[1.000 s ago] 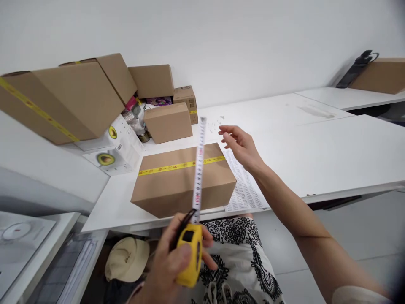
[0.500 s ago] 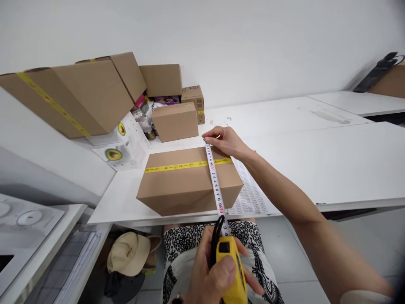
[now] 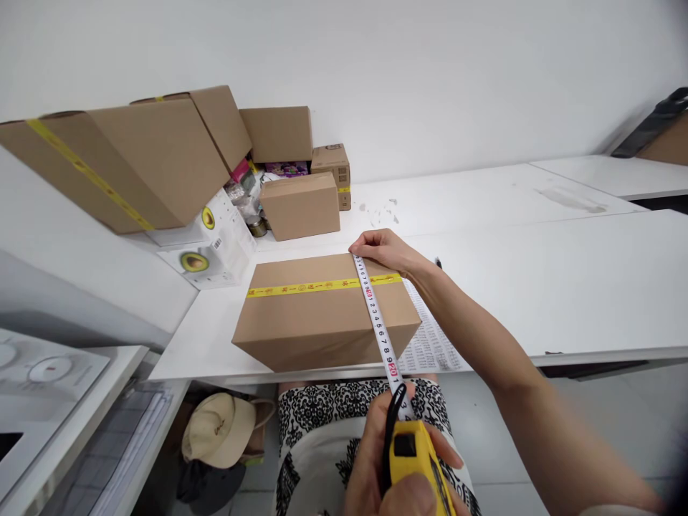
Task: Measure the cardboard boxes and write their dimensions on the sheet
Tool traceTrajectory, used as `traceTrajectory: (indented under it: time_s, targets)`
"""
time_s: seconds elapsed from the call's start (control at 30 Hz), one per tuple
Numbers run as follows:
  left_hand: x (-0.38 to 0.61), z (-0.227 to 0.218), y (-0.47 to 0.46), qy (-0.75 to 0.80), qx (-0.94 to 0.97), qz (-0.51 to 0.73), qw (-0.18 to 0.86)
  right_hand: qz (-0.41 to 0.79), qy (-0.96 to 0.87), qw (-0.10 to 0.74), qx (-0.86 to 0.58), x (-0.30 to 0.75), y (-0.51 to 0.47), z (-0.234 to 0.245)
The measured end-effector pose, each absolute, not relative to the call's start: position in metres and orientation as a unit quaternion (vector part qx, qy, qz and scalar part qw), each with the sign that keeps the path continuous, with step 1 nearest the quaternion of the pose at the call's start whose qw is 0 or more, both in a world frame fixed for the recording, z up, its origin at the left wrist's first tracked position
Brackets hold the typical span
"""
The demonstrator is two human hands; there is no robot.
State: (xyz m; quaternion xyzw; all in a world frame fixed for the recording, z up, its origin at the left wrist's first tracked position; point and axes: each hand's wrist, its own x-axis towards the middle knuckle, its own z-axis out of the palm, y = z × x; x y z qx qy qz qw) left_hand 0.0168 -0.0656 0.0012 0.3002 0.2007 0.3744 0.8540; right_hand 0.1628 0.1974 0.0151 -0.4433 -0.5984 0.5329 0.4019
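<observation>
A cardboard box (image 3: 309, 315) with a strip of yellow printed tape (image 3: 301, 288) across its top lies on the white table in front of me. My left hand (image 3: 370, 444), low in the view, is closed around a yellow tape measure (image 3: 419, 459) with a black wrist strap. The white measuring blade (image 3: 383, 337) runs from its case across the right part of the box top, past the near edge. At the box's far edge, my right hand (image 3: 385, 248) pinches the blade's end between thumb and fingers; the tip itself is hidden.
Behind the box stand a smaller carton (image 3: 301, 206) and stacked boxes (image 3: 150, 158) over white avocado-print boxes (image 3: 209, 254). A printed sheet (image 3: 433, 340) lies beside the box. At lower left are a white appliance (image 3: 48, 387) and a beige cap (image 3: 218, 430).
My left hand and the tape measure case have shifted right and slightly down. My right hand has moved slightly right and nearer, with the blade now slanting more.
</observation>
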Motion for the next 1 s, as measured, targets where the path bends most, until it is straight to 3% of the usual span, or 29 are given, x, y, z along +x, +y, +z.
traceTrajectory:
  time_s: [1.0]
  targets:
    - [0.005,-0.006,-0.078,0.282,0.238,0.444,0.817,0.537,-0.589,0.404,-0.45,0.163,0.19,0.02]
